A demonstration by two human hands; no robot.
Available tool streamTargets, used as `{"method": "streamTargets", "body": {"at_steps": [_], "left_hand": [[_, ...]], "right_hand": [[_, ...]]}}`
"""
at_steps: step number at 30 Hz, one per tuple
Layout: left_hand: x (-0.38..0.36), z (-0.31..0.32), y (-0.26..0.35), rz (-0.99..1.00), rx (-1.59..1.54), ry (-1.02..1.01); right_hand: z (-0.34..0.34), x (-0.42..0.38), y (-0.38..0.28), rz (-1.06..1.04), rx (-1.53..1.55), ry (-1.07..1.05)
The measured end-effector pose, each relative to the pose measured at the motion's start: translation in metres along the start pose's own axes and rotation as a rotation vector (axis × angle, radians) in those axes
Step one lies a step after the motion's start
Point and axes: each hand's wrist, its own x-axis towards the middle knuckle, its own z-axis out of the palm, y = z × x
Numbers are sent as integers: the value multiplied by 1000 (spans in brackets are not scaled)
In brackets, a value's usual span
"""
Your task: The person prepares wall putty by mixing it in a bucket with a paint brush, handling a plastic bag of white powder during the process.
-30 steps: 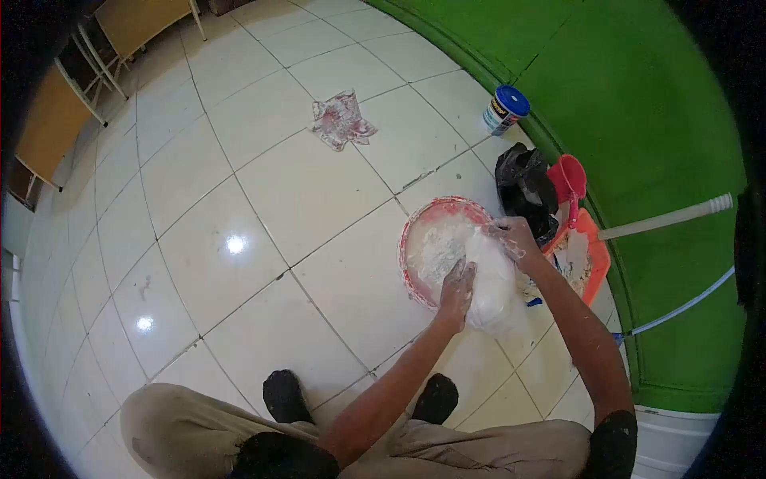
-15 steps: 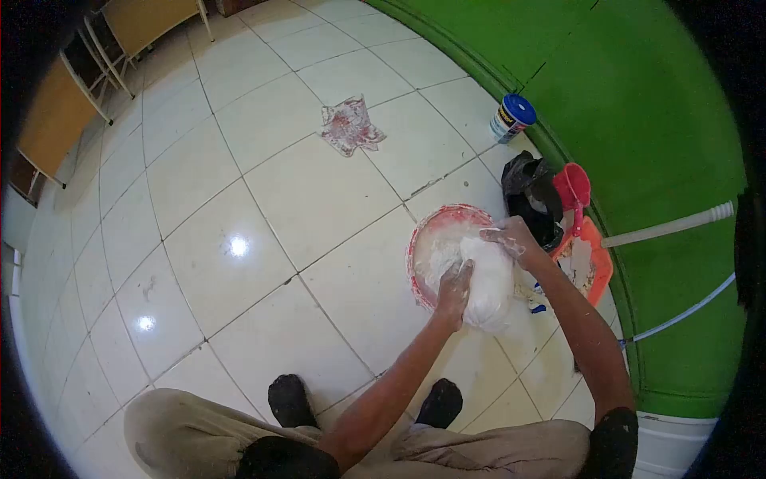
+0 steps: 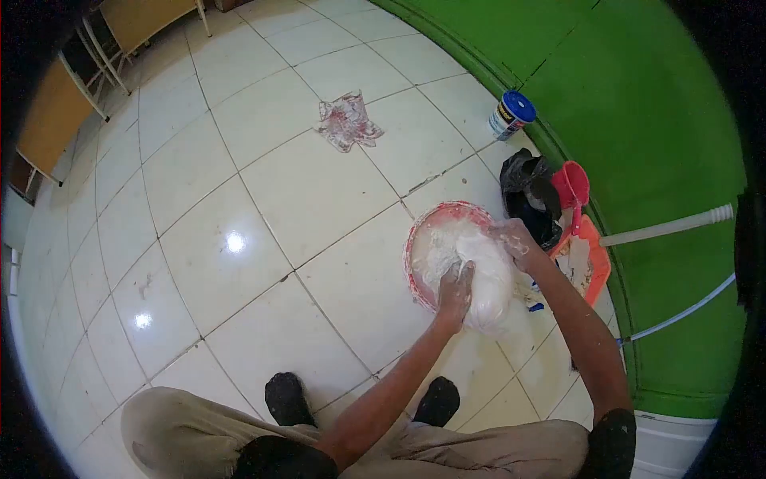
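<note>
A clear plastic bag of white powder (image 3: 491,297) lies tilted over the near right rim of a round tub (image 3: 410,267), whose rim is red and smeared with white. Inside the tub is white powder (image 3: 440,249). My left hand (image 3: 456,294) grips the bag's left side, its fingers dusted white. On the bag's upper right end, my right hand (image 3: 515,242) is closed around the plastic, also coated in powder. The bag's mouth, toward the tub, is partly hidden by my hands and the powder.
Right of the tub are a black plastic bag (image 3: 531,195), a red dipper (image 3: 571,185) and an orange basin (image 3: 597,254) with scraps. A blue-lidded can (image 3: 512,114) stands by the green wall (image 3: 678,120). A stained plastic sheet (image 3: 349,121) lies on the tiles. A hose (image 3: 666,227) crosses the wall.
The bag has shifted slightly, and more white powder shows at its tub end and over my right fingers. Both hands keep their hold.
</note>
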Motion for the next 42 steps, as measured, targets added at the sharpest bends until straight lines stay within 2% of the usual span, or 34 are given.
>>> {"method": "streamTargets", "body": {"at_steps": [2, 4, 5, 7, 9, 11, 13, 14, 16, 18, 20, 22, 26, 28, 29, 30, 31, 33, 35, 37, 40, 42], "left_hand": [[-2, 0, 0, -60, -55, 7], [-9, 1, 4, -119, -114, 17], [-16, 4, 10, -114, -112, 54], [-21, 4, 6, -108, -114, 89], [-18, -3, -16, -119, -28, 9], [-22, 5, -38, -91, -45, 84], [-26, 10, -38, -59, -62, 158], [-32, 13, -31, -97, -119, 152], [-33, 16, -33, -129, -178, 149], [-30, 18, -47, -20, -13, 242], [-33, 21, -43, -23, -41, 229], [-35, 21, -35, -20, -67, 218], [-37, 20, -32, -37, -38, 184], [-39, 22, -36, -29, -22, 177], [-36, 24, -54, 13, 92, 268], [-36, 26, -54, 56, 206, 362], [-39, 27, -54, 56, 205, 366], [-54, 34, -36, -65, -171, 316], [-62, 32, -44, -79, -109, 315], [-66, 32, -55, -84, -44, 321], [-75, 35, -64, -77, -78, 339], [-79, 35, -64, -156, -75, 248]], "right_hand": [[3, 1, -2, 29, 23, 48], [1, 6, 8, 361, -306, 7], [3, 5, 0, 361, -308, 4], [10, -2, -24, 546, -111, -80], [8, -5, -25, 497, -206, -162], [7, -7, -17, 447, -295, -244], [9, -10, 3, 413, 13, -110], [9, -13, 3, 411, 12, -111], [7, -15, 2, 305, -282, -102], [7, -13, 15, 337, -248, -53], [7, -15, 16, 373, -215, 1], [14, -16, 2, 261, -457, 83], [14, -15, 6, 313, -369, 44], [16, -19, 5, 208, -401, 86], [19, -20, -5, 207, -403, 85], [22, -20, -23, 246, -451, 6], [24, -20, -32, 286, -497, -74], [28, -22, -6, 284, -499, -37], [26, -29, 4, 283, -511, 0], [28, -33, 0, 284, -441, -173], [24, -44, 24, 273, -422, -119], [18, -46, 20, 291, -448, -192]]}}
